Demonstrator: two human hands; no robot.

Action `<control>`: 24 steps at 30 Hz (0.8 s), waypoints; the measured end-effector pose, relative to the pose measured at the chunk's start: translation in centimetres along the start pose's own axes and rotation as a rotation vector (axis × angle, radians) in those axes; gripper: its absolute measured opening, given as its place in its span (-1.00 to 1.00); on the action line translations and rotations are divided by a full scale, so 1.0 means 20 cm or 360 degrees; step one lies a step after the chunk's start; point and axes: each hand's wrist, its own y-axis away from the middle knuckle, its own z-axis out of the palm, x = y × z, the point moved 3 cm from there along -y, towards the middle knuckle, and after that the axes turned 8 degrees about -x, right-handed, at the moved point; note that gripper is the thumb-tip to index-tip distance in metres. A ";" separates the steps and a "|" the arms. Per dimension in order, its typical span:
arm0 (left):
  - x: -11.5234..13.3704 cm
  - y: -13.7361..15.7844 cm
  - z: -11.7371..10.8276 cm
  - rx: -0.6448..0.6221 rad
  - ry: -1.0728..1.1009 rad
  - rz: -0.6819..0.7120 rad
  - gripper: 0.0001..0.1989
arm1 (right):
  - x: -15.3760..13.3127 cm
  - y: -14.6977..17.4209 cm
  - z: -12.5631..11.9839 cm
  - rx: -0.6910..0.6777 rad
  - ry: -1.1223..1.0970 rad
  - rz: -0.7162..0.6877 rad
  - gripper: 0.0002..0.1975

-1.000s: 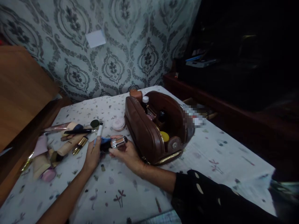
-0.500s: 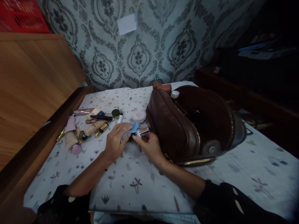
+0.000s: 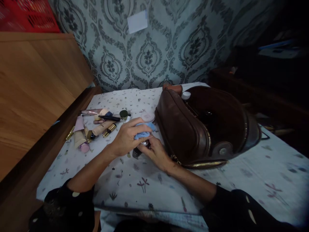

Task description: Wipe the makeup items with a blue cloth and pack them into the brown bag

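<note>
My left hand (image 3: 127, 135) is closed on a crumpled blue cloth (image 3: 145, 129), pressed over the upper end of a small bottle. My right hand (image 3: 156, 153) grips this small bottle (image 3: 136, 153), which has a dark part pointing down-left and a shiny silvery part between my fingers. Most of the bottle is hidden by fingers and cloth. Just behind the cloth lies a round pale pink compact (image 3: 147, 116). To the right of my hands stands a brown leather bag (image 3: 181, 129), unzipped and gaping, with a white cap (image 3: 185, 95) at its opening.
Several cosmetics lie at the left: a tube with a pink cap (image 3: 84, 147), a gold lipstick (image 3: 109, 130), a foundation tube (image 3: 101, 128) and a dark-lidded jar (image 3: 124, 114). A wooden cabinet (image 3: 43, 80) borders the table's left side. Patterned wallpaper (image 3: 148, 58) rises behind.
The bottle has turned so its dark end points down-left. My left hand and the cloth have shifted over its upper end. The view has swung slightly left.
</note>
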 end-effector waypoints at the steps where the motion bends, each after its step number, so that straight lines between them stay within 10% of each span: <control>1: 0.01 0.00 0.01 0.0021 -0.0091 0.0035 -0.83 | 0.00 -0.01 0.00 0.0008 -0.0036 0.0010 -0.83; 8: 0.01 0.06 0.01 0.0436 0.0050 -0.0207 -0.78 | 0.02 -0.04 -0.02 0.0166 -0.0232 0.0185 -0.71; 24: -0.08 0.36 0.19 -0.0187 0.1429 -0.0928 -0.51 | -0.10 0.07 -0.05 0.0385 -0.0347 0.0045 -0.66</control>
